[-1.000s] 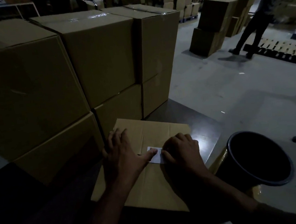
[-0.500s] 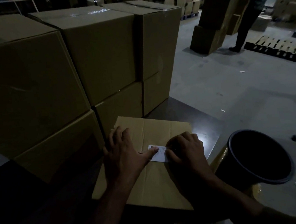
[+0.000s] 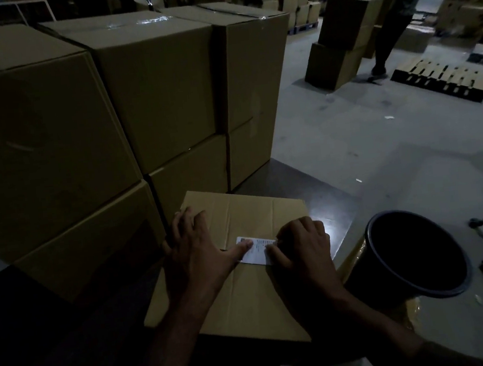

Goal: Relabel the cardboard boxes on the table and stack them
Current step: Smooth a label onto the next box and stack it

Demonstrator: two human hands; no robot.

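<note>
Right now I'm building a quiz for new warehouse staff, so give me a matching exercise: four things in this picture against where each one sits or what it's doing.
Things:
1. white label
2. black bucket
3. left hand
4. stacked boxes

Places or states:
A. off the table's right edge, open and dark inside
B. on top of the flat box, between the two hands
C. piled two high behind the flat box
D. spread flat on the cardboard, thumb on the label

Pairs: 1-B, 2-A, 3-D, 4-C
</note>
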